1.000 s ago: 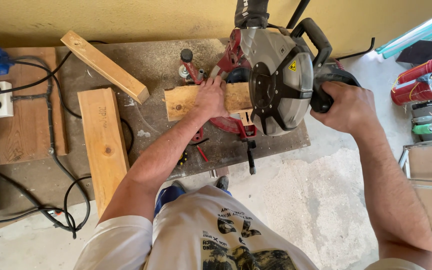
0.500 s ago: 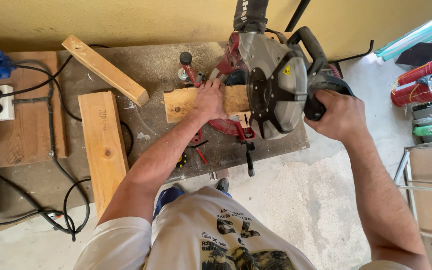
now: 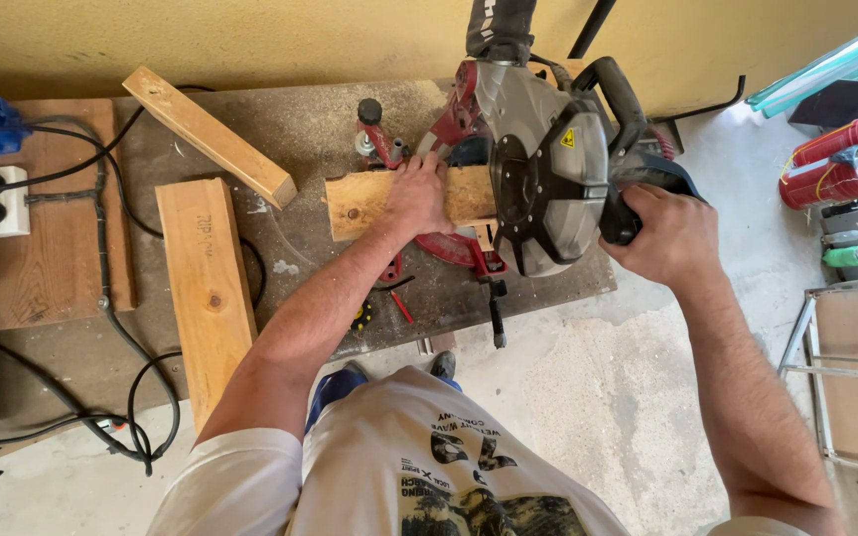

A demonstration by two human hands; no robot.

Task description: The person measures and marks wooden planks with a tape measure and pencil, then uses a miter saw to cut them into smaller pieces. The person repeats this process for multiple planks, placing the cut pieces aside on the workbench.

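Saw (image 3: 548, 169) sits lower than before; right hand (image 3: 669, 233) clamped on its handle, left hand (image 3: 417, 194) fingers together, flat on board (image 3: 374, 203); spare planks (image 3: 206, 288) lie left.

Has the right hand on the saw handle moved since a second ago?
Yes. The right hand gripping the black handle of the grey mitre saw has come left and slightly up, closer to the pale wooden board on the saw table.

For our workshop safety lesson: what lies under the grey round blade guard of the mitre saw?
Under the grey round blade guard lies the pale wooden plank, pinned by the left hand. The blade and cut line are covered.
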